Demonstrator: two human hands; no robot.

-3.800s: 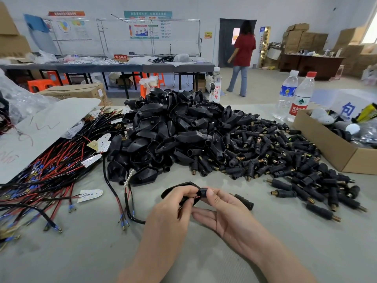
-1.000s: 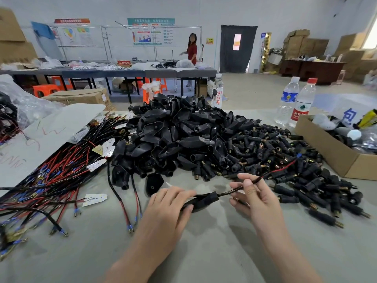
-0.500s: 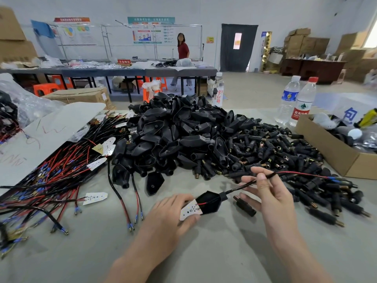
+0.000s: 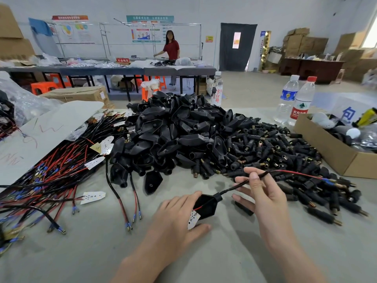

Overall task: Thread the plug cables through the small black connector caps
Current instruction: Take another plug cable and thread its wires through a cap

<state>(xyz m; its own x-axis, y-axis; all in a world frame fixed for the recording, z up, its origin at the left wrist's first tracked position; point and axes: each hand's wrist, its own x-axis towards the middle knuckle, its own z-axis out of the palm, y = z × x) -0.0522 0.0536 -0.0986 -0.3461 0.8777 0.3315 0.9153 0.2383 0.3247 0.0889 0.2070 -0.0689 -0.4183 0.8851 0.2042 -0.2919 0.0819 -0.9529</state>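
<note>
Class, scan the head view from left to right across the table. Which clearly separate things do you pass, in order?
Bundle of red and black cables → left hand → black connector cap it holds → right hand, pinching the threaded plug cable → cardboard box.

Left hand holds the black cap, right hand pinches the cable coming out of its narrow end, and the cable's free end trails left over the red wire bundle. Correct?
Not quite. The head view shows the cable trailing right from the right hand, its red lead ending over the pile of small black plugs. The left hand does hold the black cap.
</note>
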